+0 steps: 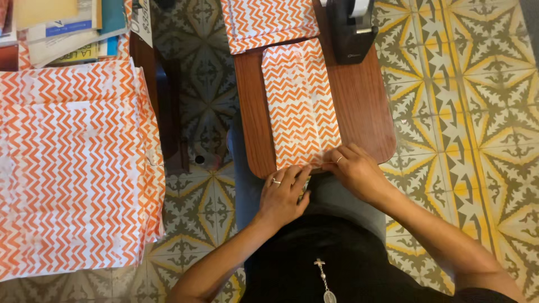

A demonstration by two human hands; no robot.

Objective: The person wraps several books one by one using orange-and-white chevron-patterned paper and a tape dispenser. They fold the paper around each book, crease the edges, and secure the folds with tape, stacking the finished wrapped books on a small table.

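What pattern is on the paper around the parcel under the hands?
Orange-and-white zigzag chevrons on the parcel, clearest in the head view.

Your hands (320,182) meet at the wrapped parcel's (300,106) near end on the bench (365,106); tape dispenser (351,28) behind, paper sheets (73,168) left.

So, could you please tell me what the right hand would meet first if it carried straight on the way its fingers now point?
The right hand points left along the near end of the orange zigzag-wrapped parcel. It would probably meet the left hand first, whose fingertips already lie almost against it.
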